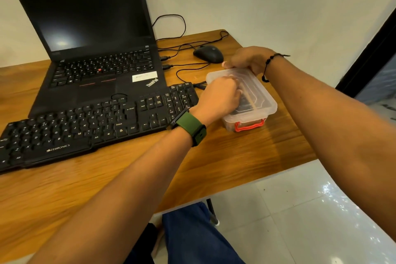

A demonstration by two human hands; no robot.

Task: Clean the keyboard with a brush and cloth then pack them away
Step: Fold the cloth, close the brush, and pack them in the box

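A clear plastic box (pixel 265 105) with a lid and a red latch (pixel 249 125) at its near end sits on the wooden table, right of the black keyboard (pixel 90 126). Through the lid a thin wooden handle (pixel 250 100) and something dark show inside; the cloth cannot be made out. My left hand (pixel 218 98) rests with curled fingers on the left side of the lid. My right hand (pixel 250 59) grips the box's far end, fingers over the rim.
An open black laptop (pixel 92 34) stands behind the keyboard. A black mouse (pixel 209 54) and several cables (pixel 188 66) lie just behind the box. The table edge (pixel 308 159) runs close on the right, with tiled floor beyond.
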